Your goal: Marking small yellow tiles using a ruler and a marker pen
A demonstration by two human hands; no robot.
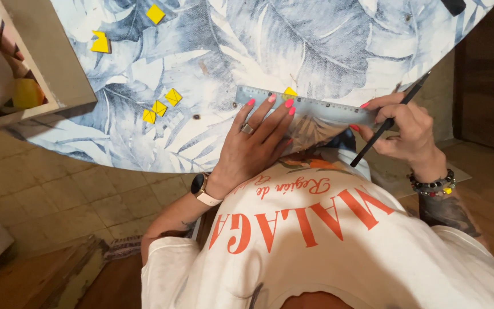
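Note:
A clear plastic ruler lies near the edge of a round table covered with a blue-and-white leaf-print cloth. My left hand presses flat on the ruler's left half, fingers spread, with pink nails, a ring and a wrist watch. A small yellow paper piece peeks out just above the ruler by my fingertips. My right hand rests at the ruler's right end and holds a dark pencil, which slants up to the right.
Several yellow paper squares lie left of the ruler, and others sit farther up the cloth. A wooden shelf edge with a yellow object stands at the upper left. Tiled floor shows below the table.

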